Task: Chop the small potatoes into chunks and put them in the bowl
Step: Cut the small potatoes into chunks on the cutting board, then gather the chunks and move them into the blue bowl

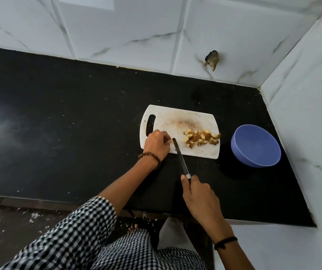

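There are no words, numbers or signs to read here. The white cutting board (175, 117), the blue bowl (253, 147) and the knife (180, 159) show no writing or brand that can be made out.

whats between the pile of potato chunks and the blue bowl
Head view: only the right edge of the cutting board and bare counter separate the potato chunks from the blue bowl.

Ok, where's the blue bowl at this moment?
In the head view the blue bowl sits on the black counter, right of the white cutting board and apart from it, near the tiled side wall.
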